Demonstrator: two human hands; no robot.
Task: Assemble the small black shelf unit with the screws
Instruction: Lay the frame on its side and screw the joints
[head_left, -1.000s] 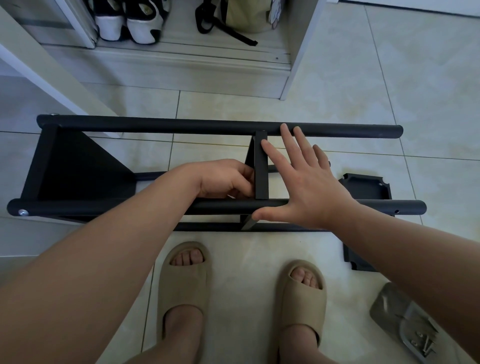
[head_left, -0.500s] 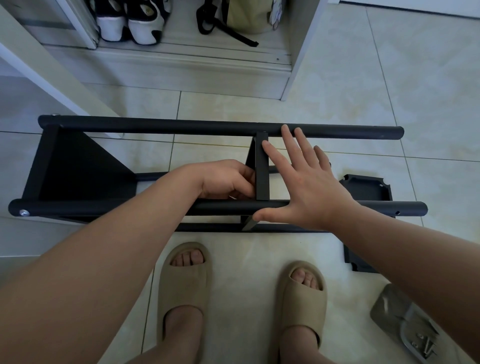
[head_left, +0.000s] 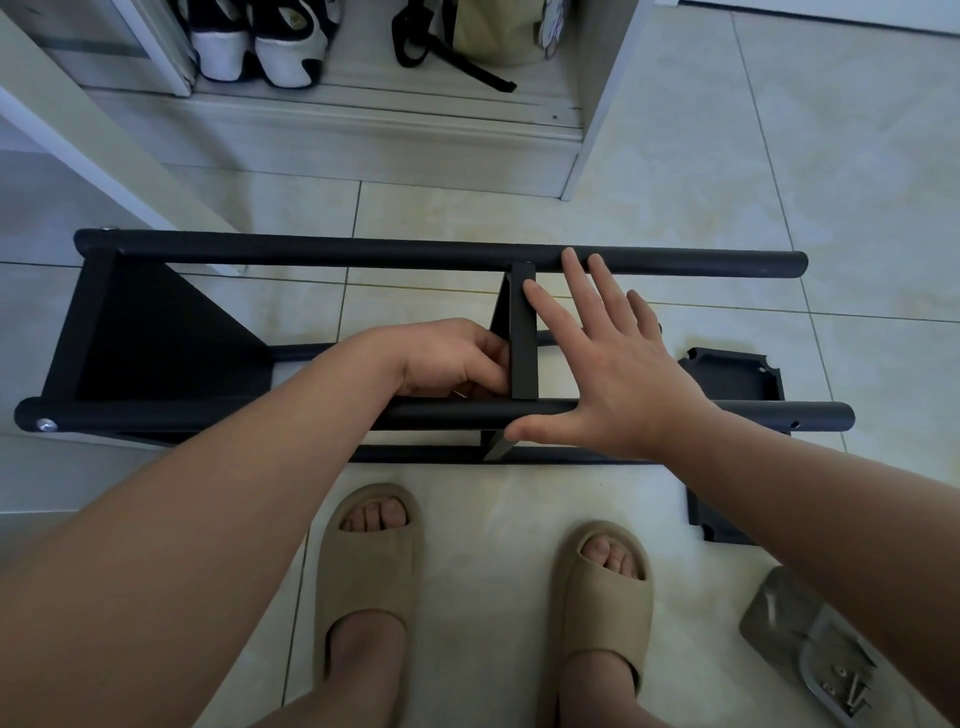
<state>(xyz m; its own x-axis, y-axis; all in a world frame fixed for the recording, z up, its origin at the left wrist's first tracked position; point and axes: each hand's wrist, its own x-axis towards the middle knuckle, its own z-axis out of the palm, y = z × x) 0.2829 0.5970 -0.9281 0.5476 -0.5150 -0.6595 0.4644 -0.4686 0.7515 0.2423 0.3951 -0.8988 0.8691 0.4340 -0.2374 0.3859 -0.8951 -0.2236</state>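
Observation:
The black shelf unit (head_left: 311, 254) lies on its side on the tiled floor, with round poles running left to right and a fitted end panel (head_left: 156, 332) at the left. A middle shelf panel (head_left: 522, 338) stands edge-up between the poles. My left hand (head_left: 457, 358) is curled against that panel's left face just above the near pole, and a thin metal tip shows at its fingers. My right hand (head_left: 602, 364) lies flat with fingers spread against the panel's right side, thumb on the near pole (head_left: 208, 415). A clear bag of screws (head_left: 831, 670) lies at the bottom right.
A loose black shelf panel (head_left: 737, 374) lies on the floor to the right under my forearm. My feet in beige slippers (head_left: 369, 561) stand just before the unit. A white cabinet (head_left: 363, 140) with shoes and a bag stands behind, and a white slanted board (head_left: 78, 140) at the left.

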